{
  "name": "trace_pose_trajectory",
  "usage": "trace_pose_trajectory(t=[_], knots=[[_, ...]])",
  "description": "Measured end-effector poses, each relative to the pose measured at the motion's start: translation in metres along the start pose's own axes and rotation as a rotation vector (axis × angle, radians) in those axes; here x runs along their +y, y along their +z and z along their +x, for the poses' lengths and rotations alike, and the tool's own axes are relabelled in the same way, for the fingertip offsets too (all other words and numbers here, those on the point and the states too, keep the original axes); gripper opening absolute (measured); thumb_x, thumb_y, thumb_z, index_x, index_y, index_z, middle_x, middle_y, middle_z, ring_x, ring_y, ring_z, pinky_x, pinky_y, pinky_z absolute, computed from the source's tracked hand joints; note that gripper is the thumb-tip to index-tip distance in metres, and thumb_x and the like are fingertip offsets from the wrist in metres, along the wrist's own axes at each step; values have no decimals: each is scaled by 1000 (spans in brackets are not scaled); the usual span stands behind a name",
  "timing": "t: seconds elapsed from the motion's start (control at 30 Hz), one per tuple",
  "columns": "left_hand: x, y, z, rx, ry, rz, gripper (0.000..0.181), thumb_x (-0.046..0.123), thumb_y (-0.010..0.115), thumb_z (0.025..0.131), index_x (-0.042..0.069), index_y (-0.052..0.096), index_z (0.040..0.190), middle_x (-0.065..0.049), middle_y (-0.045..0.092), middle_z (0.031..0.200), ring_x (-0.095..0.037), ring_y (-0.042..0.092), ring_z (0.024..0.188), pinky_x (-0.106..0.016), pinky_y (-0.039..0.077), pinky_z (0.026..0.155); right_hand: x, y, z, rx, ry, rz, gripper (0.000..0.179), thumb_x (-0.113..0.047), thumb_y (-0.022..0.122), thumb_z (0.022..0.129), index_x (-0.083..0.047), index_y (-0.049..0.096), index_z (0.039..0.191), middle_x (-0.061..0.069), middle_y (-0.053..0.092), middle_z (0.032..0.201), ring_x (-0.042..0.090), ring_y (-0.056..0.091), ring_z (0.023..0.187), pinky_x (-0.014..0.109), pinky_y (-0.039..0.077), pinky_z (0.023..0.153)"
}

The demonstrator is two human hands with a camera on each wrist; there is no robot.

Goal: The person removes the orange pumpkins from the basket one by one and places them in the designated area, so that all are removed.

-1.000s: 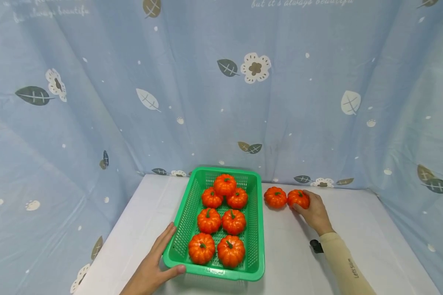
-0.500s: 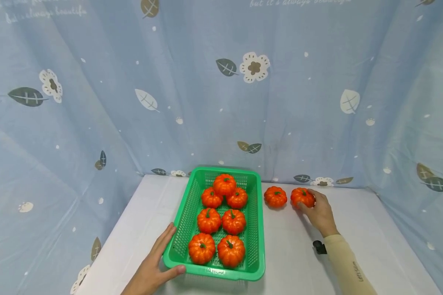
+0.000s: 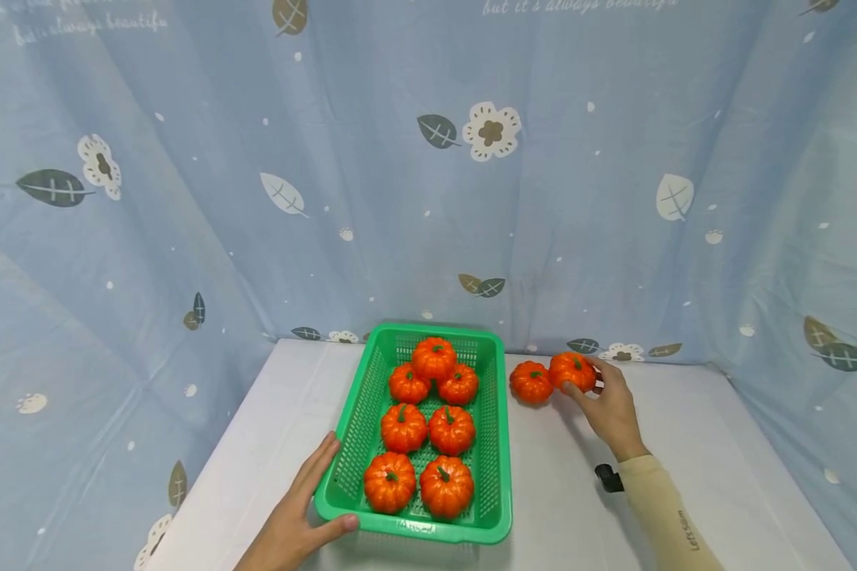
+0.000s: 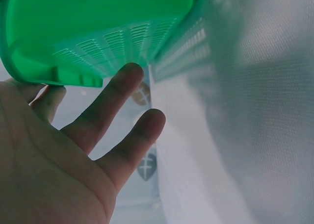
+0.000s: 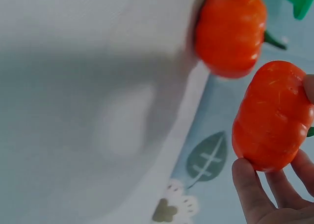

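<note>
A small orange pumpkin (image 3: pixel 572 373) with a green stem is gripped by my right hand (image 3: pixel 612 412), thumb on one side and fingertips on the other. In the right wrist view this pumpkin (image 5: pixel 273 116) hangs clear of the white tabletop. Just left of it, a second pumpkin (image 3: pixel 532 383) rests on the table. My left hand (image 3: pixel 293 511) lies at the near left corner of a green plastic basket (image 3: pixel 501 476), thumb at the front rim. In the left wrist view its fingers (image 4: pixel 105 106) stretch out spread beside the basket wall.
Several pumpkins (image 3: pixel 403 428) sit inside the basket, one of them resting on top of two others at the far end. A blue patterned curtain (image 3: pixel 400 198) hangs behind and beside the white table (image 3: pixel 543 492).
My right hand first slid its pumpkin a little to the right, away from the other one, then raised it and brought it back left. The left hand and basket stay put.
</note>
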State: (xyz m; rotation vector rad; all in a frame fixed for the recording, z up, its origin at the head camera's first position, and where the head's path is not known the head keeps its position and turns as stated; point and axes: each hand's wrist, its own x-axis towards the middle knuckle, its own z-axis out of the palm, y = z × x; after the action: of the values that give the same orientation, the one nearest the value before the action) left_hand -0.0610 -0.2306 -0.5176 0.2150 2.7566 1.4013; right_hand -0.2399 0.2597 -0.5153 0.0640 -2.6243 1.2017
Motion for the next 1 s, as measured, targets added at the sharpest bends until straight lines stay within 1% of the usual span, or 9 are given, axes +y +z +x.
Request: trace_pose_trajectory(t=[0.2, 0.4, 0.6, 0.77, 0.87, 1.0], knots=[[0, 1, 0, 6, 5, 2, 101, 42, 82, 85, 39, 18, 162, 6, 9, 170, -36, 13, 150, -78, 28, 104, -18, 6, -3, 18, -98, 23, 71, -22, 78, 92, -1, 43, 149, 24, 47, 141, 41, 53, 120, 55, 52, 96], [0, 1, 0, 10, 5, 6, 100, 43, 82, 85, 40, 18, 162, 10, 9, 169, -36, 13, 150, -77, 28, 104, -34, 9, -7, 30, -162, 57, 70, -22, 79, 92, -4, 44, 149, 20, 48, 141, 37, 54, 120, 52, 53, 95], [0, 1, -1, 15, 15, 13, 101, 43, 82, 84, 39, 18, 162, 6, 10, 170, -37, 14, 150, -78, 29, 104, -53, 12, -9, 41, -236, 88, 69, -18, 81, 89, -3, 46, 147, 16, 51, 140, 32, 56, 119, 46, 54, 93], [0, 1, -1, 16, 23, 11, 101, 43, 82, 84, 38, 18, 162, 8, 9, 170, -36, 14, 150, -78, 28, 104, -70, 16, -12, 8, -272, 142, 69, -19, 81, 89, -4, 47, 147, 14, 49, 143, 30, 56, 120, 46, 55, 93], [0, 0, -1, 11, 19, 8, 101, 43, 82, 85, 38, 18, 162, 10, 9, 169, -36, 14, 150, -77, 29, 104, -78, 21, -14, -23, -273, 170, 69, -26, 81, 89, -9, 49, 148, 12, 47, 146, 28, 55, 122, 47, 55, 93], [0, 0, -1, 10, 13, 2, 100, 42, 82, 85, 38, 19, 162, 10, 9, 169, -36, 14, 150, -77, 28, 105, -89, 27, -16, -57, -283, 159, 70, -33, 81, 89, -12, 51, 148, 11, 46, 149, 30, 51, 128, 50, 52, 97]])
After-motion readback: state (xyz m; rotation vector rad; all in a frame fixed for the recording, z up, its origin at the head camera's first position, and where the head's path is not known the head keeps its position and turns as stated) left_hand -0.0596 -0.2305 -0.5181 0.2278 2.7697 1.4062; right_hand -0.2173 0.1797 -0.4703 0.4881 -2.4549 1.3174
